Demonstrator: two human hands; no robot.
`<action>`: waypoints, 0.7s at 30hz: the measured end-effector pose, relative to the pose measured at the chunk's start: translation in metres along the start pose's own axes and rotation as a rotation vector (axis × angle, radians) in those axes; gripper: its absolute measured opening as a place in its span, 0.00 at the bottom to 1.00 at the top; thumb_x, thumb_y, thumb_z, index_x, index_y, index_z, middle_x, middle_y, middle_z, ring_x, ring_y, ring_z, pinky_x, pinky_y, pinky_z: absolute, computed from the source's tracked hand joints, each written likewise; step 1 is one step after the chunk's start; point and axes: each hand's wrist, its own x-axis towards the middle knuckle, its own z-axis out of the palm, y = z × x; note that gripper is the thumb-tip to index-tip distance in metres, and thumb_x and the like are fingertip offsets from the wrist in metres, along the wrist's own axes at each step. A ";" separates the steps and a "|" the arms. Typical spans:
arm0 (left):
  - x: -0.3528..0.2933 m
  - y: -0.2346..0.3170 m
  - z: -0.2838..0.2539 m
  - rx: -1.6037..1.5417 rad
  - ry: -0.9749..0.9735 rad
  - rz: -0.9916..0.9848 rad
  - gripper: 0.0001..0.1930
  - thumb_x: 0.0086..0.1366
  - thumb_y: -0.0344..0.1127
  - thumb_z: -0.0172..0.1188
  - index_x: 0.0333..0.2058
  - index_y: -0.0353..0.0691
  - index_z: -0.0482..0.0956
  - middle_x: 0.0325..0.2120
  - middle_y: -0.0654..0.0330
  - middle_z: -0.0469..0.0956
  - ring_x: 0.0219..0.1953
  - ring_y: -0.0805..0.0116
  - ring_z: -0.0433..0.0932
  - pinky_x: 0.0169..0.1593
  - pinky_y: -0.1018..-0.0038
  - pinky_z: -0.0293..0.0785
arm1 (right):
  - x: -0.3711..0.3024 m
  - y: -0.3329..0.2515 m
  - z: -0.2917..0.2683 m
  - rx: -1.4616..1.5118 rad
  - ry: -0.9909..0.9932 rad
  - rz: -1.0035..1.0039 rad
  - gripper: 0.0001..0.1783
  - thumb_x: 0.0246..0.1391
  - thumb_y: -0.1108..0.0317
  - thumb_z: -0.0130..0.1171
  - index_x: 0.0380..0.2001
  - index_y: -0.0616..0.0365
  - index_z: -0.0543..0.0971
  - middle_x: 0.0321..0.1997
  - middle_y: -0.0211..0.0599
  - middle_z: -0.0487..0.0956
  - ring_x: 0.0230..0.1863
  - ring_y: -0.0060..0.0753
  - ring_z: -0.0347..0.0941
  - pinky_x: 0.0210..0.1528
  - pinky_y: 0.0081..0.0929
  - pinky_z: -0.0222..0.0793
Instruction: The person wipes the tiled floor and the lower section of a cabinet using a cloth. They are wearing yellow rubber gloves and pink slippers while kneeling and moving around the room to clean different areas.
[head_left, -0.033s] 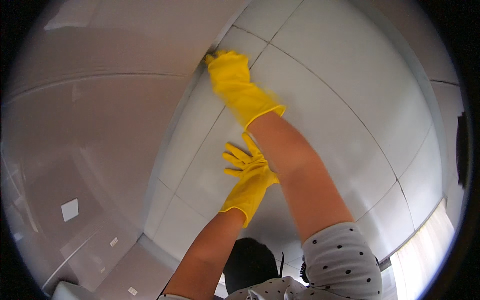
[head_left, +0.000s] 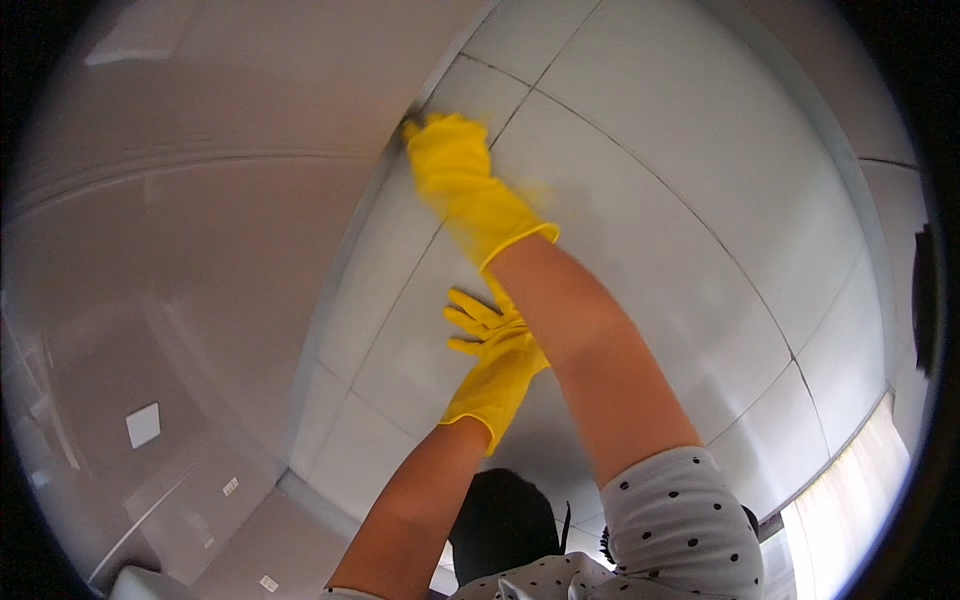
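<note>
Both my hands wear yellow rubber gloves. My left hand (head_left: 500, 345) rests on the pale floor tiles (head_left: 660, 270) with its fingers spread, partly behind my right forearm. Farther away, my right hand (head_left: 452, 150) reaches across to the foot of the left wall, at the grey skirting strip (head_left: 362, 220). Its fingers are curled and blurred by motion. A dark, bristly-looking patch (head_left: 410, 122) shows at the fingertips, where the floor meets the wall; I cannot make out what it is.
A glossy brownish wall (head_left: 220, 260) rises along the left, with a white square plate (head_left: 143, 425) and small sockets (head_left: 231, 487) on it. Dark joints divide the tiles. A pale curtain (head_left: 850, 500) hangs at the lower right. A dark object (head_left: 923, 300) stands at the right edge.
My right hand has shifted slightly nearer and to the left along the skirting. The left hand stays in place, with more of it covered by the right forearm and glove.
</note>
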 end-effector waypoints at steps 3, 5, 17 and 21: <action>-0.009 0.004 0.001 0.017 0.021 0.016 0.86 0.35 0.69 0.79 0.74 0.51 0.17 0.73 0.31 0.18 0.76 0.30 0.21 0.70 0.28 0.31 | -0.042 -0.039 0.035 0.005 -0.099 -0.234 0.17 0.64 0.56 0.51 0.43 0.48 0.86 0.42 0.37 0.85 0.48 0.47 0.80 0.50 0.51 0.70; -0.015 0.010 -0.005 0.043 0.019 0.020 0.86 0.35 0.70 0.79 0.74 0.52 0.17 0.73 0.31 0.18 0.76 0.30 0.21 0.70 0.28 0.31 | -0.065 -0.076 0.096 0.161 -0.150 -0.303 0.18 0.65 0.55 0.50 0.42 0.51 0.85 0.44 0.38 0.85 0.49 0.49 0.80 0.50 0.53 0.68; -0.012 0.003 -0.007 0.031 0.039 -0.001 0.86 0.33 0.75 0.77 0.74 0.53 0.16 0.73 0.31 0.17 0.76 0.32 0.20 0.71 0.29 0.30 | -0.054 -0.107 0.109 0.134 -0.449 -0.066 0.20 0.70 0.52 0.46 0.51 0.42 0.84 0.52 0.36 0.84 0.55 0.44 0.78 0.55 0.55 0.67; -0.006 -0.008 0.004 0.044 0.069 -0.023 0.86 0.33 0.76 0.76 0.74 0.53 0.16 0.73 0.31 0.16 0.77 0.33 0.20 0.71 0.30 0.30 | -0.042 -0.109 0.078 0.155 -0.524 0.013 0.19 0.69 0.52 0.49 0.56 0.41 0.82 0.53 0.37 0.84 0.54 0.46 0.80 0.51 0.55 0.70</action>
